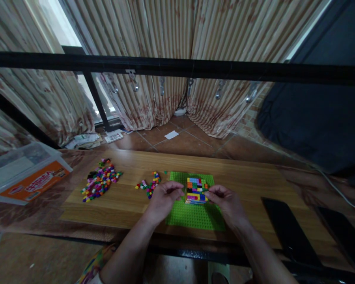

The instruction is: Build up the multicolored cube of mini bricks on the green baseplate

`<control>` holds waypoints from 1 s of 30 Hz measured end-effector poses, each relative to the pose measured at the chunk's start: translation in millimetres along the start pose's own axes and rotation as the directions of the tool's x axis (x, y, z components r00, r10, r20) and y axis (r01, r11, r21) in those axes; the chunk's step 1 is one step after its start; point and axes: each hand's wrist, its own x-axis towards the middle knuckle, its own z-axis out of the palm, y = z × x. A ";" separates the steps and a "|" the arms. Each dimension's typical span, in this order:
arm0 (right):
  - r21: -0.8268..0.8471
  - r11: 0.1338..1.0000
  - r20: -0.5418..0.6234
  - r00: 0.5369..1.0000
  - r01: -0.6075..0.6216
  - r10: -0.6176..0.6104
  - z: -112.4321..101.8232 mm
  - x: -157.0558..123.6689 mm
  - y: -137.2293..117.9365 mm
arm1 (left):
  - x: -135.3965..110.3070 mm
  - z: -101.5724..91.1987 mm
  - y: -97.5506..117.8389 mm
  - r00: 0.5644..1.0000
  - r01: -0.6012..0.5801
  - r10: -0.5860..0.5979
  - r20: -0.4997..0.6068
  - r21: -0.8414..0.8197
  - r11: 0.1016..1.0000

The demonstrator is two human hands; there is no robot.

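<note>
A low block of colourful toy bricks [197,190], several layers high, stands on a green studded baseplate [195,217]. My left hand [165,199] is at the block's left side, thumb and forefinger pinched together; anything between them is too small to make out. On the opposite side, my right hand [226,200] has its thumb and forefinger closed at the block's right edge, where a small green brick shows at the fingertips. Whether that brick is joined to the block cannot be seen. Left of the baseplate lies a small group of loose bricks [155,179], partly behind my left hand.
A larger heap of bricks [102,179] lies on the left of the wooden board [130,213]. Beyond it stands a clear plastic box [26,173] with an orange label. Two dark flat devices, a nearer one [290,230] and a farther one [344,232], lie at right. A black bar [177,67] crosses above.
</note>
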 end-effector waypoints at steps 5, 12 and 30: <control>0.137 0.990 -0.070 0.997 -0.015 0.025 -2.3 4.5 -3.5 | 1.0 -6.4 4.2 0.999 0.003 -0.003 -0.040 -0.012 1.000; 0.210 0.969 -0.024 0.990 -0.129 0.138 13.6 4.9 -10.9 | 2.0 -5.4 1.7 1.000 0.000 -0.001 -0.029 -0.014 1.000; 0.202 0.970 -0.082 0.985 -0.134 0.153 22.3 7.5 -9.4 | 2.7 3.8 -14.9 0.999 -0.012 0.008 0.045 0.089 0.996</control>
